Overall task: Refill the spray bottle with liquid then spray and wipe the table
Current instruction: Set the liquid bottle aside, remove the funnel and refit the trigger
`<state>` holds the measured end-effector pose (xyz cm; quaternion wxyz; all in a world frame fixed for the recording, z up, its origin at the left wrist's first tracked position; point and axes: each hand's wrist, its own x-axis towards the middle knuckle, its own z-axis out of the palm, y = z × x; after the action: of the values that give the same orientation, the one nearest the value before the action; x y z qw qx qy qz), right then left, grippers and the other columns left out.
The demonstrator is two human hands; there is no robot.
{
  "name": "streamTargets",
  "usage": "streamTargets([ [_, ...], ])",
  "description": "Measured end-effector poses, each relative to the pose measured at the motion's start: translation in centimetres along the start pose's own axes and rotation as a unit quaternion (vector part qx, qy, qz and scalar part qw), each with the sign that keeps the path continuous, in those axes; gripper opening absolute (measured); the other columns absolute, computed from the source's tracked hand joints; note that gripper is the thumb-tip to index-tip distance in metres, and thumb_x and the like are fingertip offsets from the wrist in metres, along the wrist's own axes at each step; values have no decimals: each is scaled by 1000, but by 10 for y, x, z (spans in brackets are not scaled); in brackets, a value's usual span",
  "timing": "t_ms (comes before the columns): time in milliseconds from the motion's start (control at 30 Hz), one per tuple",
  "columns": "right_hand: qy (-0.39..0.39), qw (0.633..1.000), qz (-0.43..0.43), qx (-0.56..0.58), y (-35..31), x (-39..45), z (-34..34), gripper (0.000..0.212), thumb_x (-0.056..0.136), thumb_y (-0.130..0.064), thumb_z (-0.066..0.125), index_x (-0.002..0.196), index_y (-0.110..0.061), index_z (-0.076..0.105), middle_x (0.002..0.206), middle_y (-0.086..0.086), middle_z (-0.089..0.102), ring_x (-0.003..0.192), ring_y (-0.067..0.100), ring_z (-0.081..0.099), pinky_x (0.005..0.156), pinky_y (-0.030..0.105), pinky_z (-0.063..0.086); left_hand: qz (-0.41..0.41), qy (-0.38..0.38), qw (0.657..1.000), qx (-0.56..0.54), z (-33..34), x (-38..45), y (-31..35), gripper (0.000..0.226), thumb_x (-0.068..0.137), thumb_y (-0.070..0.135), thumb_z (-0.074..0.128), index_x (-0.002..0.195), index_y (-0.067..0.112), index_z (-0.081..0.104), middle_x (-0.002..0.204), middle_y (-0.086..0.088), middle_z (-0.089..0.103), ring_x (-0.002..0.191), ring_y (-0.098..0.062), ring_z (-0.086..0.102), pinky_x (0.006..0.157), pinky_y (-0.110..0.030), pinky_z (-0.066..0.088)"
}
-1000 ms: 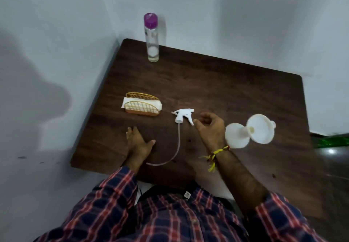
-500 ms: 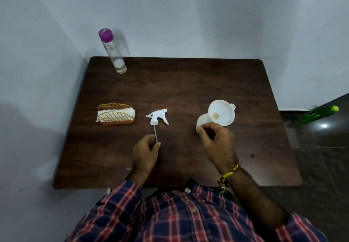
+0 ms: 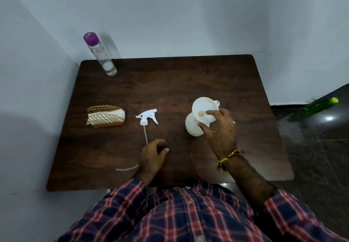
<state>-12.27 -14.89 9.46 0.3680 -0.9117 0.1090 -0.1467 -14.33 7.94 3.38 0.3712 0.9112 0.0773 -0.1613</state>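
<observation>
A white spray bottle (image 3: 192, 129) stands uncapped on the dark wooden table (image 3: 170, 83), with a white funnel (image 3: 201, 105) tilted in its neck. My right hand (image 3: 220, 132) grips the funnel, thumb under its bowl and a finger inside the rim. The white trigger spray head (image 3: 147, 116) lies on the table to the left, and its thin dip tube (image 3: 145, 136) runs toward me. My left hand (image 3: 152, 156) rests loosely curled on the table over that tube, holding nothing. A tall clear bottle with a purple cap (image 3: 103, 56) stands at the far left corner.
A gold wire holder with white napkins (image 3: 105, 118) sits at the left of the table. A green bottle (image 3: 319, 106) lies on the dark floor to the right. White walls close in behind and to the left.
My right hand has moved up from the bottle's side onto the funnel and taken hold of it. The view has shifted; my left hand stays over the tube.
</observation>
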Motion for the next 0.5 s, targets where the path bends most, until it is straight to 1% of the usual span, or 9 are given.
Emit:
streamTargets([
  [67,15,999,-29,-8,6,2,1,26,71,-20,88,92,-14,74,118,10,65,110,30,63,79,47,58,-1,-2,1000,-2,2,0,3,34,88,25,71,121,23,64,119,7,67,113,-10,61,94,-24,49],
  [100,22,999,-43,-8,8,3,1,22,72,-18,88,88,-13,74,117,11,66,110,31,64,77,44,58,2,-1,1000,-7,2,0,6,36,88,26,71,123,24,63,121,7,66,115,-12,60,96,-27,49],
  [167,37,997,-73,4,9,3,-3,19,73,-13,87,86,-11,74,118,12,66,109,30,65,79,37,55,23,4,999,-29,1,3,16,48,85,31,73,130,26,57,131,7,61,124,-12,54,103,-31,46],
  [233,45,993,-106,7,10,1,-9,18,73,-8,85,87,-9,74,118,14,65,105,29,65,80,31,51,72,-7,995,-67,1,10,36,70,79,36,79,141,26,48,142,8,52,131,-9,46,109,-30,39],
  [300,33,992,-124,-2,12,1,-12,16,75,-8,83,89,-9,75,119,15,65,103,29,66,78,33,53,133,-29,987,-89,3,20,62,88,72,39,85,146,25,40,147,10,46,133,-5,41,110,-27,35],
  [333,27,992,-123,-2,14,2,-13,14,77,-10,81,90,-10,75,120,15,65,104,29,66,77,36,56,155,-44,982,-98,5,26,76,92,69,39,87,147,25,39,147,9,47,132,-4,43,109,-25,36],
  [400,26,993,-114,6,17,3,-14,12,81,-18,74,90,-10,75,120,14,65,104,30,67,77,37,57,163,-73,976,-125,14,39,97,88,67,35,89,142,25,44,142,8,53,126,-5,50,106,-26,43],
  [433,26,993,-114,11,18,5,-14,16,83,-23,70,90,-10,76,120,14,65,105,31,66,77,36,57,151,-80,977,-127,19,44,105,83,67,33,89,139,24,47,139,6,56,122,-7,52,105,-30,46],
  [500,21,992,-127,16,18,7,-15,22,85,-27,62,91,-10,76,121,16,65,106,32,66,78,37,57,123,-72,982,-123,29,55,113,75,67,37,88,133,21,54,133,1,61,119,-13,57,102,-39,50],
])
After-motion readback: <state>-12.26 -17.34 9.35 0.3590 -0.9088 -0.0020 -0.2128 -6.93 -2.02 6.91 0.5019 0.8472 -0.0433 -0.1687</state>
